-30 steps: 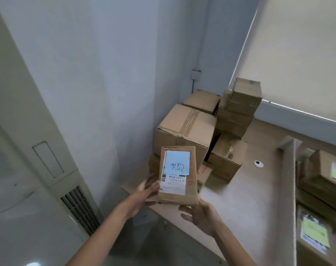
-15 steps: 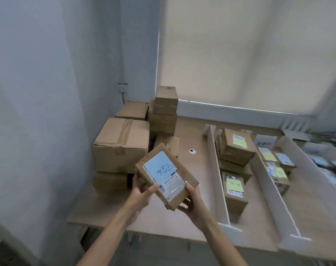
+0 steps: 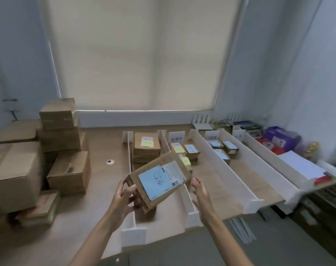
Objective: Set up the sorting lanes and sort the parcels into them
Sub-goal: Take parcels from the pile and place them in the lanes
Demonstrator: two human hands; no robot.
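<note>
I hold a flat cardboard parcel (image 3: 159, 179) with a pale blue handwritten note and a shipping label on top, tilted, above the near end of the leftmost lane. My left hand (image 3: 125, 194) grips its left end. My right hand (image 3: 198, 189) touches its right edge with fingers spread. White dividers (image 3: 222, 169) form several lanes on the wooden table (image 3: 105, 146). The leftmost lane holds a stack of parcels (image 3: 146, 148) with a yellow note. The two lanes to the right hold small labelled parcels (image 3: 191, 150) and small labelled boxes (image 3: 223, 148).
A pile of unsorted cardboard boxes (image 3: 59, 131) fills the table's left side. White lane signs (image 3: 176, 138) stand at the far ends. Paper sheets (image 3: 299, 166), a purple pack (image 3: 280, 138) and clutter sit at far right. A lowered blind covers the window.
My view swung right from the box pile to the lanes. The parcel travelled right with both hands and turned from upright to slanted, now over the leftmost lane.
</note>
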